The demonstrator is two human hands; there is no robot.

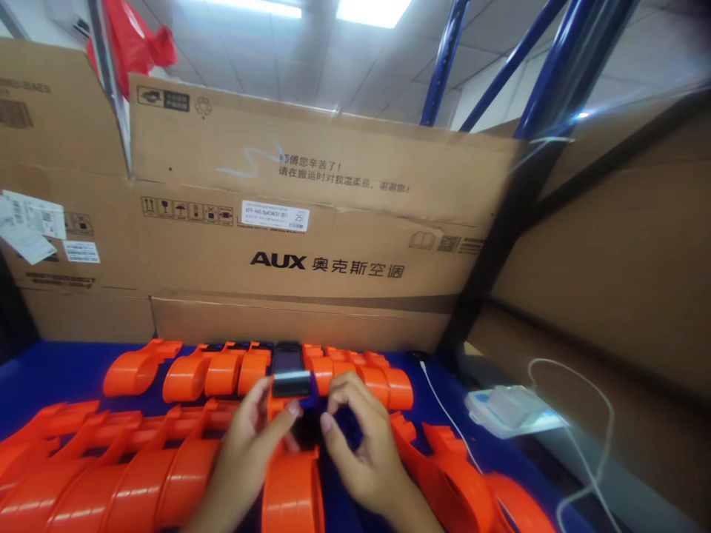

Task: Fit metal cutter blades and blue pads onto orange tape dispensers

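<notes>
Rounded orange plastic dispensers (111, 481) crowd closest, broad and glossy, their curved bodies pressed in a row to the left of the held dispenser (292, 488). And that held dispenser is the one to watch: smooth orange shell, round near end, a dark, fine-toothed strip (292, 383) across its far end. Left hand (252, 437) has it, the grip closed on its far end, thumb lying just below the teeth. Right hand (361, 437) sits just to the right of it, grip narrow, fingers curled, thumb near the index finger; whether anything is pinched there, I cannot tell. More dispensers (472, 481) lean to its right, and another row (225, 370) lines up beyond it on the blue counter (355, 511). Well off to its right, a translucent plastic case (511, 411) with a white cable (611, 422); behind everything, flat printed cardboard (333, 229) walls off the far side.
</notes>
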